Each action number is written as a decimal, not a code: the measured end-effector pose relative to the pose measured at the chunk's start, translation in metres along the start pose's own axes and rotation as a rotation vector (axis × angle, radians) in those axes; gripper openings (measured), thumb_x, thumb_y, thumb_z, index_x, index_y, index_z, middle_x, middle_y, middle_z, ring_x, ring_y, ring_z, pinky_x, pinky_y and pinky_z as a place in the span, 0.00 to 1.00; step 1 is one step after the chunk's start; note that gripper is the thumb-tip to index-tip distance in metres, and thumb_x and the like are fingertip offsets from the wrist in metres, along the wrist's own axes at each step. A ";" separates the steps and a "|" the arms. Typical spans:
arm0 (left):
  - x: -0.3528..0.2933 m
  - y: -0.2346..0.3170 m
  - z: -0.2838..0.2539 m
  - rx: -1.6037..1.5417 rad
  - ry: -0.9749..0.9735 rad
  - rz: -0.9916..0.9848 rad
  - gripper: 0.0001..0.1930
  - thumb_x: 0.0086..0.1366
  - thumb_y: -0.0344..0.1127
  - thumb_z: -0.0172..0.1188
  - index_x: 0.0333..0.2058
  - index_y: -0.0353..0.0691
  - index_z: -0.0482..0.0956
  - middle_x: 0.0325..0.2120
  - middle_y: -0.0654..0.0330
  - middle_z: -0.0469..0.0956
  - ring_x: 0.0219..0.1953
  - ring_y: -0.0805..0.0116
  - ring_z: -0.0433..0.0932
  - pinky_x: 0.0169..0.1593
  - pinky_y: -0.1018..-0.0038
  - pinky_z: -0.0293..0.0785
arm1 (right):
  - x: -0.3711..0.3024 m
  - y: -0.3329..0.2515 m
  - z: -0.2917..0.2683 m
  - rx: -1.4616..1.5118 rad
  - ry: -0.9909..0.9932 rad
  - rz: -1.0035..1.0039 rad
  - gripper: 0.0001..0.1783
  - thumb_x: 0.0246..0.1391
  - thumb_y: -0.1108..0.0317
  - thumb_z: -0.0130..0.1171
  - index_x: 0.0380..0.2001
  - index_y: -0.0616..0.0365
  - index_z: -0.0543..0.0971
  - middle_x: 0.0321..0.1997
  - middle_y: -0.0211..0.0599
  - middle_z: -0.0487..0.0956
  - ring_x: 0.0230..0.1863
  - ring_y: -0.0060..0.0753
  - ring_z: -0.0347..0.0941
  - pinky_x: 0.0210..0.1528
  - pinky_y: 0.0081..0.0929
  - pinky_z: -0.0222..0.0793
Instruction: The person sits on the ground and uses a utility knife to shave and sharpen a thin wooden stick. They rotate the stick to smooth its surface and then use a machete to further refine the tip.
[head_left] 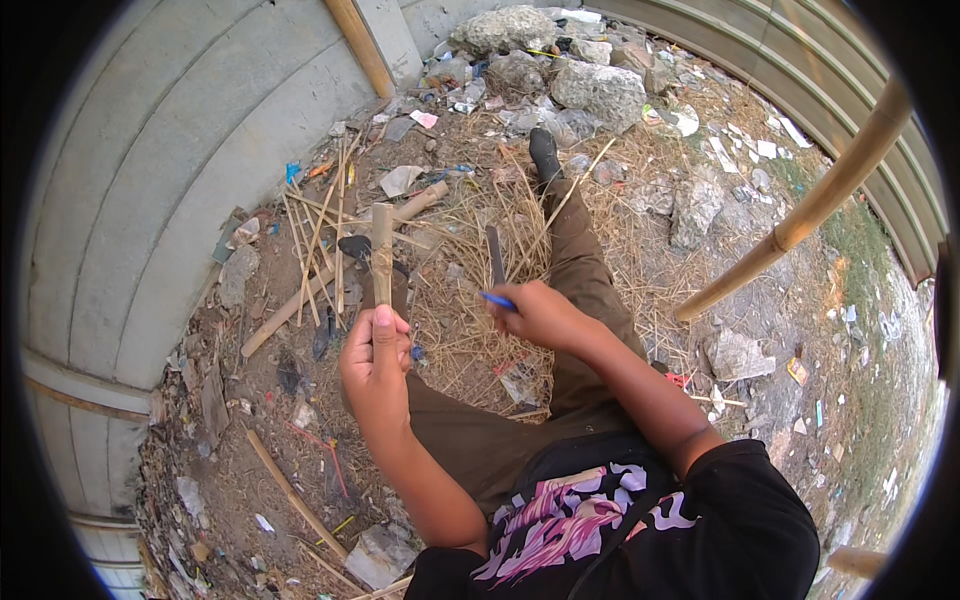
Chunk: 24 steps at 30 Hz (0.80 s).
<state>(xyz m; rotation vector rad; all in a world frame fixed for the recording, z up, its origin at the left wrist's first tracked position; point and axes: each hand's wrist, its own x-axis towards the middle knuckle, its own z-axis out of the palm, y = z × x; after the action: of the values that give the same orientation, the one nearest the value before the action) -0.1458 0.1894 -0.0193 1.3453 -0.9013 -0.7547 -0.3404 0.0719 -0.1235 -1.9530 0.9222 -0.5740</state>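
Observation:
My left hand (pixel 377 350) is closed round the lower end of a short split piece of bamboo (pixel 382 245), which stands upright with my thumb along its near side. To the right of it, my right hand (pixel 540 315) grips the blue handle of a knife (pixel 495 254). Its dark blade points away from me, apart from the bamboo. Beyond and between my legs lies a heap of thin bamboo shavings (pixel 480 245). Part of the bamboo's lower end is hidden in my left fist.
Thin bamboo strips (pixel 318 240) and a thicker bamboo pole (pixel 300 308) lie on the littered ground at the left. A slanting bamboo post (pixel 800 220) stands at the right. Rocks (pixel 600 92) are piled at the back by a grey concrete wall (pixel 200 150).

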 end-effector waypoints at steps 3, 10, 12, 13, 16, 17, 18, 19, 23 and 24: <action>-0.001 -0.003 -0.002 0.079 0.045 0.039 0.17 0.77 0.47 0.55 0.32 0.41 0.75 0.16 0.73 0.62 0.17 0.87 0.55 0.20 0.85 0.48 | 0.031 0.038 0.012 -0.467 0.301 0.192 0.24 0.56 0.62 0.63 0.52 0.66 0.78 0.35 0.56 0.82 0.38 0.58 0.81 0.42 0.48 0.76; -0.003 0.003 -0.001 0.135 0.006 -0.049 0.15 0.76 0.46 0.55 0.37 0.40 0.75 0.19 0.70 0.68 0.21 0.85 0.63 0.25 0.84 0.56 | 0.057 0.139 0.079 -0.618 0.272 0.365 0.25 0.53 0.61 0.64 0.50 0.65 0.75 0.48 0.46 0.78 0.48 0.51 0.76 0.49 0.45 0.72; -0.006 0.004 -0.008 0.175 -0.047 -0.092 0.14 0.76 0.46 0.55 0.40 0.39 0.75 0.21 0.69 0.70 0.22 0.84 0.64 0.27 0.84 0.59 | 0.050 0.148 0.102 -0.797 0.346 0.286 0.21 0.52 0.62 0.65 0.47 0.61 0.77 0.50 0.44 0.77 0.53 0.47 0.73 0.53 0.43 0.69; -0.007 0.003 -0.012 0.194 -0.076 -0.113 0.14 0.76 0.46 0.56 0.41 0.39 0.75 0.22 0.68 0.70 0.23 0.83 0.65 0.28 0.84 0.61 | 0.051 0.153 0.109 -0.825 0.241 0.239 0.20 0.52 0.63 0.65 0.46 0.60 0.78 0.51 0.44 0.76 0.55 0.46 0.71 0.54 0.42 0.67; -0.010 -0.007 -0.028 0.234 -0.152 -0.159 0.15 0.76 0.46 0.57 0.46 0.39 0.73 0.24 0.67 0.71 0.27 0.81 0.69 0.35 0.83 0.66 | 0.054 0.160 0.125 -0.877 -0.078 0.004 0.15 0.52 0.64 0.64 0.43 0.56 0.80 0.49 0.42 0.77 0.55 0.42 0.71 0.55 0.41 0.67; -0.014 -0.010 -0.034 0.282 -0.154 -0.163 0.17 0.74 0.46 0.59 0.48 0.38 0.73 0.26 0.66 0.72 0.30 0.79 0.70 0.38 0.80 0.68 | 0.056 0.158 0.131 -0.912 -0.133 -0.079 0.13 0.54 0.64 0.62 0.42 0.56 0.80 0.48 0.42 0.78 0.55 0.43 0.71 0.55 0.41 0.67; -0.016 -0.012 -0.037 0.327 -0.172 -0.158 0.19 0.72 0.46 0.62 0.49 0.38 0.73 0.28 0.66 0.73 0.33 0.77 0.72 0.42 0.78 0.69 | 0.058 0.164 0.133 -0.950 -0.173 -0.149 0.11 0.55 0.64 0.60 0.40 0.55 0.79 0.46 0.42 0.78 0.55 0.45 0.71 0.54 0.41 0.68; -0.019 -0.014 -0.040 0.372 -0.191 -0.151 0.21 0.70 0.47 0.65 0.51 0.37 0.72 0.30 0.65 0.74 0.36 0.75 0.73 0.46 0.76 0.71 | 0.059 0.174 0.140 -0.961 -0.209 0.012 0.17 0.55 0.64 0.61 0.47 0.55 0.78 0.49 0.41 0.79 0.57 0.43 0.72 0.53 0.40 0.69; -0.069 -0.013 -0.073 0.737 -0.140 -0.089 0.38 0.55 0.47 0.77 0.59 0.36 0.68 0.46 0.58 0.75 0.52 0.64 0.72 0.61 0.64 0.65 | 0.051 0.174 0.141 -0.901 -0.330 0.228 0.31 0.53 0.66 0.65 0.59 0.55 0.66 0.51 0.40 0.81 0.56 0.44 0.74 0.48 0.45 0.72; -0.085 -0.020 -0.084 0.804 -0.113 -0.074 0.43 0.52 0.47 0.79 0.61 0.37 0.67 0.49 0.56 0.74 0.56 0.61 0.71 0.63 0.62 0.63 | 0.057 0.174 0.138 -0.846 -0.310 0.284 0.32 0.53 0.66 0.66 0.59 0.56 0.65 0.51 0.40 0.81 0.56 0.45 0.74 0.48 0.45 0.73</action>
<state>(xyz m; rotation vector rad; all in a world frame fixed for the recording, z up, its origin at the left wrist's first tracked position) -0.1110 0.3021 -0.0484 2.0568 -1.3270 -0.5363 -0.2763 0.0397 -0.3415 -2.4660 1.3352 0.3510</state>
